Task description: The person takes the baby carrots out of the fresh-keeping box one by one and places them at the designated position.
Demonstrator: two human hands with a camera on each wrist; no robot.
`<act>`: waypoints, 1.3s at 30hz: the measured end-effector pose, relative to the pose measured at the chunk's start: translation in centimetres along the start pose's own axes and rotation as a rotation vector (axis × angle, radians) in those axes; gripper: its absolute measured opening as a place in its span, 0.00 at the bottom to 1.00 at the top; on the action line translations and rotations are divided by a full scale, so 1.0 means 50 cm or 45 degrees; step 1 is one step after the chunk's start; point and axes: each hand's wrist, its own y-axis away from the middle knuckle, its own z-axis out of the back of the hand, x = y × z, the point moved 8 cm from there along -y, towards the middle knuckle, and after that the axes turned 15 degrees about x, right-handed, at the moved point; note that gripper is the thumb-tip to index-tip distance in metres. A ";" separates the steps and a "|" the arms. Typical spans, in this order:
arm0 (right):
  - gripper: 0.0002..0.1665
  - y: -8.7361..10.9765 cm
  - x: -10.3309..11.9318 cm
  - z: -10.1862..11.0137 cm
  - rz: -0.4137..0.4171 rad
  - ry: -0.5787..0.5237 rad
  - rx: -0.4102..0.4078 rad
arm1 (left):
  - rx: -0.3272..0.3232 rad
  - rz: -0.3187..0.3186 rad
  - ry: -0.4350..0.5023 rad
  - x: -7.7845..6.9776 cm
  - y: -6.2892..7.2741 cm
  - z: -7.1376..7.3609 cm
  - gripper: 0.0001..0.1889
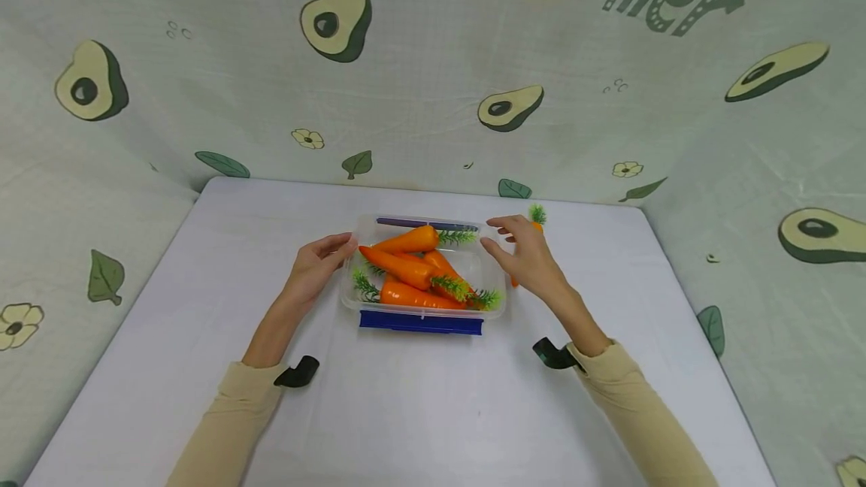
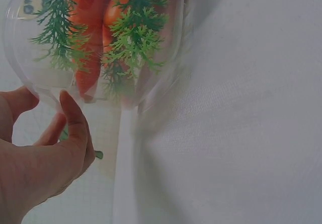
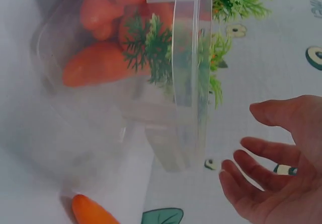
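A clear plastic food container (image 1: 490, 265) with blue side clips holds several orange toy carrots (image 1: 406, 270) with green frilly tops, piled across one another. My left hand (image 1: 319, 265) is at its left end; in the left wrist view, thumb and finger pinch the rim corner (image 2: 48, 95). Just off the right end is my right hand (image 1: 531, 255), with fingers spread and slightly bent and nothing between them. In the right wrist view a gap shows between that hand (image 3: 274, 166) and the container wall (image 3: 188, 83). Partly hidden behind the right hand lies another carrot (image 1: 537, 227).
The container stands on a white table (image 1: 419, 404), near its back edge. Behind and beside the table hangs a pale cloth (image 1: 419, 74) printed with avocados, leaves and flowers. A blue clip (image 1: 421, 322) hangs folded out along the container's front side.
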 end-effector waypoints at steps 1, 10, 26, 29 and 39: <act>0.23 -0.002 0.006 -0.005 0.010 0.000 0.008 | 0.000 -0.001 -0.002 0.001 -0.001 0.001 0.34; 0.25 -0.012 0.063 -0.045 0.090 0.046 0.055 | -0.005 -0.016 -0.003 -0.004 0.000 -0.001 0.34; 0.26 -0.037 0.117 -0.125 0.201 -0.052 0.183 | -0.029 -0.015 0.019 -0.003 -0.007 0.002 0.31; 0.25 -0.041 0.120 -0.141 0.222 -0.066 0.209 | -0.028 -0.018 0.020 -0.002 -0.008 0.002 0.31; 0.25 -0.047 0.130 -0.178 0.211 -0.050 0.297 | -0.024 -0.007 0.030 0.007 -0.005 0.004 0.32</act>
